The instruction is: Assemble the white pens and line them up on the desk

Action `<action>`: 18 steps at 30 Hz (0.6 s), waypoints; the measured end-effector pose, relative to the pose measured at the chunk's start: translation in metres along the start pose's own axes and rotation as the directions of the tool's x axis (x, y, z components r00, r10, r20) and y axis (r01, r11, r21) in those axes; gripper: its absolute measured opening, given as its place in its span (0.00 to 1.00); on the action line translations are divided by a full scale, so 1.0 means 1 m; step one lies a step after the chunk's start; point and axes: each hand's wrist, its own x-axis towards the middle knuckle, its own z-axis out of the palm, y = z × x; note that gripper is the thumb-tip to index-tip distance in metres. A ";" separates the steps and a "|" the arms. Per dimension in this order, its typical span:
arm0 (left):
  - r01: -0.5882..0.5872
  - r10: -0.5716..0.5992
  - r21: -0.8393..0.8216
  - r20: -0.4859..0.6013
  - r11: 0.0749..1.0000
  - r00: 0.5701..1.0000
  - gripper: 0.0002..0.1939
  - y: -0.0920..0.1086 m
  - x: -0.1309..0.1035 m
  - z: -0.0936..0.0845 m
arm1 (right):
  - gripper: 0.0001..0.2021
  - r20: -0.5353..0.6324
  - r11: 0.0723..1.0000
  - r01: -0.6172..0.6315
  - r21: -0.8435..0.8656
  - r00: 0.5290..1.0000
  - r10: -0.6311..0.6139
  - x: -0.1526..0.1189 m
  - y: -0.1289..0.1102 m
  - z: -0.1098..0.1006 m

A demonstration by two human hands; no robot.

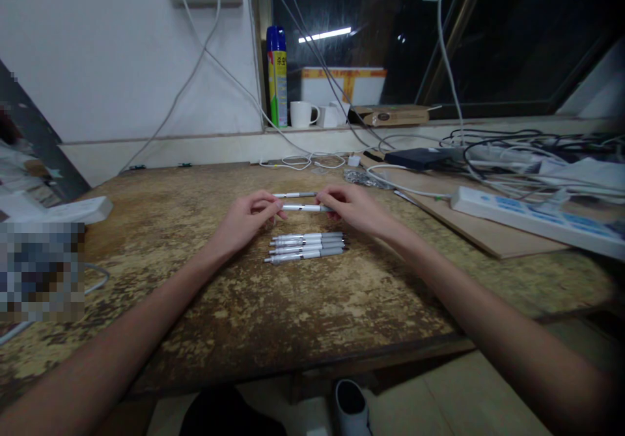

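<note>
Pinching white-and-gray pen (306, 208) at both ends with left hand (252, 213) and right hand (350, 206), closed to a small gap, covering tips. Located over worn wooden table (219, 306), just beyond row of similar pens (307, 248). Can't tell contact with second pen (295, 194) behind.

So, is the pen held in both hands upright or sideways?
Sideways: the held pen spans from left hand to right hand, roughly parallel to the pen row.

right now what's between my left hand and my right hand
A white-and-grey pen bridges the gap from the left hand to the right hand, with a second pen just beyond it, in the head view.
</note>
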 end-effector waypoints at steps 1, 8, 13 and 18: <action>0.004 -0.004 0.005 0.006 1.000 1.000 0.15 0.000 0.000 0.000 | 0.19 0.010 1.000 0.010 -0.020 1.000 -0.009 0.000 0.000 0.000; 0.020 -0.020 -0.006 -0.013 1.000 1.000 0.14 -0.002 0.001 0.000 | 0.21 0.021 0.998 -0.005 -0.059 1.000 0.006 0.002 0.003 0.001; 0.036 -0.036 -0.021 -0.025 0.999 0.999 0.14 -0.005 0.002 0.000 | 0.21 -0.028 0.994 -0.048 -0.097 0.999 0.045 0.002 0.005 -0.001; 0.031 -0.032 -0.023 -0.039 0.999 0.999 0.12 -0.005 0.001 0.000 | 0.20 -0.039 0.993 -0.073 -0.088 0.997 0.070 0.002 0.007 -0.002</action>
